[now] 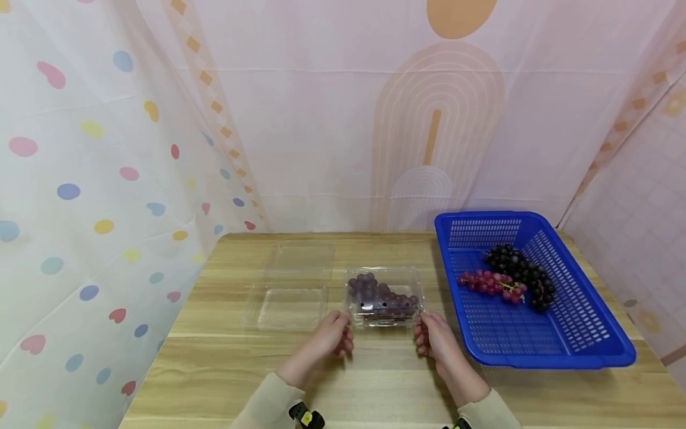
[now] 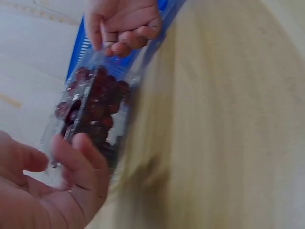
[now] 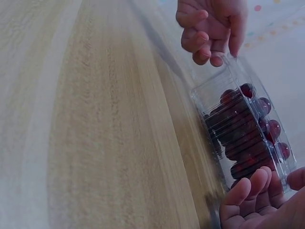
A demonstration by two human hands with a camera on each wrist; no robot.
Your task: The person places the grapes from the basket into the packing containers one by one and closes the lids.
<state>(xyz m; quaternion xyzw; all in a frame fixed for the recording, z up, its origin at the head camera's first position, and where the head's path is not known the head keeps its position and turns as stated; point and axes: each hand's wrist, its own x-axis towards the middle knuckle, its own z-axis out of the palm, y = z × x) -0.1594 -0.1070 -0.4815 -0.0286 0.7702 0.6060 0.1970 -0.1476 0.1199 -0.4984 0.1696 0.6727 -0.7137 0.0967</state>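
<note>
A clear plastic clamshell box (image 1: 351, 316), its lid down, sits on the table with dark red-purple grapes (image 1: 375, 290) inside. At its front left corner, my left hand (image 1: 333, 333) pinches the edge between thumb and fingers. My right hand (image 1: 436, 335) pinches the front right corner in the same way. Both wrist views show the grapes through the clear wall, with the left hand (image 2: 71, 176) and right hand (image 3: 262, 200) at opposite ends of the box.
To the left lies another clear plastic clamshell (image 1: 292, 307), unfolded, with wood grain showing through it. A blue basket (image 1: 541, 360) stands on the right, holding a black grape bunch (image 1: 522, 271) and a red one (image 1: 488, 282). Patterned curtains (image 1: 321, 119) hang behind the wooden table (image 1: 214, 357).
</note>
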